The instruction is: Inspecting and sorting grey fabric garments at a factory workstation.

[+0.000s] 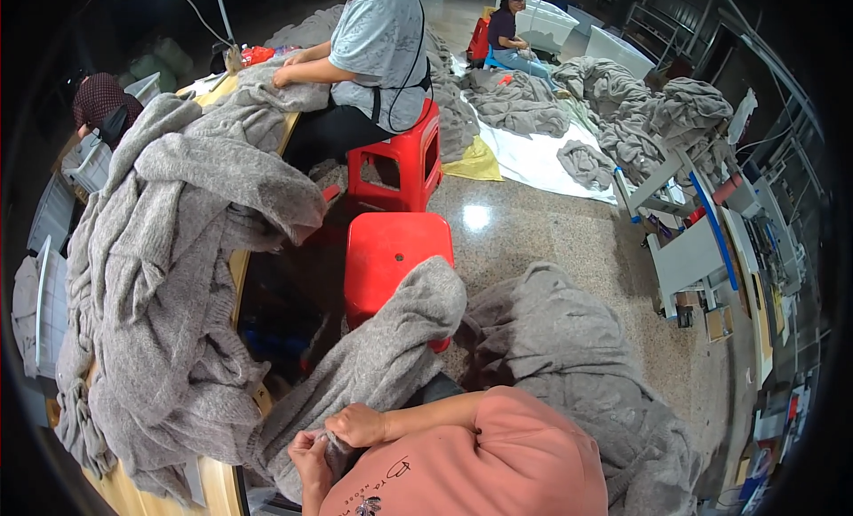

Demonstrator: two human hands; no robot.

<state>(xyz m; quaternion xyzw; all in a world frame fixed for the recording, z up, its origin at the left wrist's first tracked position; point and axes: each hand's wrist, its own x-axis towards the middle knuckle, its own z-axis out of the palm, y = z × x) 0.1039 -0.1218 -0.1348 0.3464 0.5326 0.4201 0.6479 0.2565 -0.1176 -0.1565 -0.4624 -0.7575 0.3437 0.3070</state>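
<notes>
A grey fuzzy knit garment (373, 360) lies across my lap, one long sleeve-like part reaching up over the front of a red stool. Both hands are at its near edge, close to my body. My right hand (355, 424) is closed in a pinch on the knit, knuckles up. Just to its left and nearer, my left hand (311, 458) also pinches the fabric, its fingertips bent together. The two hands almost touch. Whether a small tool or thread sits between the fingers is too small to tell.
Grey knit pieces heap on the wooden table (222, 480) at my left. Another grey pile (569, 338) stands at my right. Ahead is a red stool (400, 249); beyond it a person (382, 63) sits working. Farther back are another person (515, 36), more piles and a machine (684, 232).
</notes>
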